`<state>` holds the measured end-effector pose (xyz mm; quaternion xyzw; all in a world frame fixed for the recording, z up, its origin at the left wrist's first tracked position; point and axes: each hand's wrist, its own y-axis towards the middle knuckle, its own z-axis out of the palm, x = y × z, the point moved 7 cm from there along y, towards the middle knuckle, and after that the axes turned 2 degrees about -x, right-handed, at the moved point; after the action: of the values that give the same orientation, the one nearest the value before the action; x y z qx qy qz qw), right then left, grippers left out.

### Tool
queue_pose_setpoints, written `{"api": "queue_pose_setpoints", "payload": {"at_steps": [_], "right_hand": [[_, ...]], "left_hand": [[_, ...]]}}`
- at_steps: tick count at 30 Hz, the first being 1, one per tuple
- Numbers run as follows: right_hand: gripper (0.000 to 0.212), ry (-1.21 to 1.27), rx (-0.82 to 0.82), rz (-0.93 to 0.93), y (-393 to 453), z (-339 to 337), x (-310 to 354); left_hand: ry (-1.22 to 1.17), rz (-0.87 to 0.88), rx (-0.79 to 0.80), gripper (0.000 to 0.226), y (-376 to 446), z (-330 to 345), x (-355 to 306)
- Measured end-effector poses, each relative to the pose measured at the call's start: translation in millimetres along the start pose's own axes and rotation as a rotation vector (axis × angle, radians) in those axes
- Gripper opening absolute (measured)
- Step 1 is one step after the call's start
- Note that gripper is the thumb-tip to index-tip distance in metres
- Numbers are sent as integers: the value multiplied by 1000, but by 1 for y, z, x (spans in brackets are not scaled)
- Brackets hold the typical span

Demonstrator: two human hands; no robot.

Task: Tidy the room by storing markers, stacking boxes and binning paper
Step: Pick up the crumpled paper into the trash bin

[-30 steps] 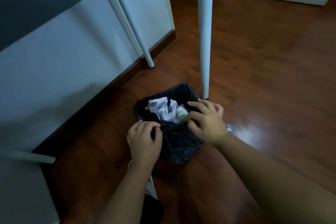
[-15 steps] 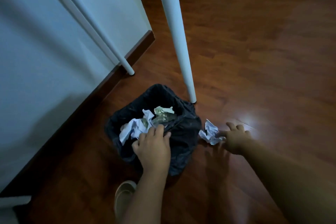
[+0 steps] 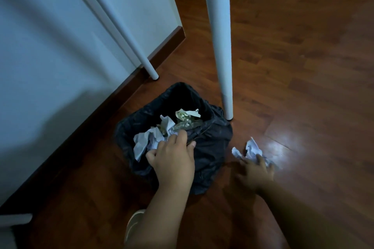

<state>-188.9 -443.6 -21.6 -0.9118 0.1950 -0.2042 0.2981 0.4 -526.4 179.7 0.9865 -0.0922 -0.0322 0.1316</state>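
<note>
Directly ahead of the left hand (image 3: 172, 159), a small bin (image 3: 210, 147) lined with a black bag is placed on the wooden floor (image 3: 303, 66). Several crumpled papers (image 3: 153, 137) are seen inside it; an exact count cannot be made. The left hand is laid palm-down over the near rim, its fingers curled onto the bag edge and touching the paper inside.

Just beyond the right hand (image 3: 254, 171), one crumpled paper ball (image 3: 251, 148) is found on the floor, to the right of the bin and apart from it. The right hand is spread open, and its fingertips (image 3: 260, 158) are placed against the near edge of the ball; a grip is not shown.

Two white table legs (image 3: 219, 36) are counted: one stands just beyond the bin's far right corner, the other (image 3: 121, 26) further away, beside the wall (image 3: 40, 66). Below the left forearm, one pale slipper (image 3: 133, 222) is partly seen.
</note>
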Motion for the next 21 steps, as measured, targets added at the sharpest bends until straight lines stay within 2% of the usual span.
{"api": "queue_pose_setpoints", "payload": {"at_steps": [2, 4, 7, 8, 10, 12, 13, 15, 16, 18, 20, 21], "right_hand": [[45, 288, -265, 73, -16, -39, 1], [32, 694, -555, 32, -39, -89, 7], [30, 1290, -775, -101, -90, -160, 24], [31, 1379, -869, -179, -113, -187, 34], [32, 1386, -1019, -412, -157, -230, 67], [34, 1251, -995, -673, -184, -252, 114], [34, 1160, -917, -761, -187, -253, 136], [33, 942, -650, -835, -173, -235, 167], [31, 825, -522, -817, -163, -219, 172], [28, 692, -428, -724, -151, -197, 159], [26, 756, -512, -623, -152, -196, 133], [25, 788, -581, -581, -154, -200, 123]], "left_hand": [[-18, -4, 17, 20, 3, 0, 1], [-17, -23, 63, 18, 5, -2, 3], [-47, -84, 261, 23, 7, -3, 3], [-48, -92, 321, 27, 7, -4, 3], [-47, -92, 420, 33, 4, -6, 3], [-53, -66, 467, 33, -4, -11, 2], [-47, -50, 472, 33, -10, -14, 2], [-55, -49, 438, 35, -25, -25, 3], [-76, -74, 399, 34, -34, -33, 5], [-176, -156, 275, 23, -50, -58, 14], [-274, -272, 115, 6, -62, -82, 37], [-309, -353, 66, 7, -66, -88, 52]]}}
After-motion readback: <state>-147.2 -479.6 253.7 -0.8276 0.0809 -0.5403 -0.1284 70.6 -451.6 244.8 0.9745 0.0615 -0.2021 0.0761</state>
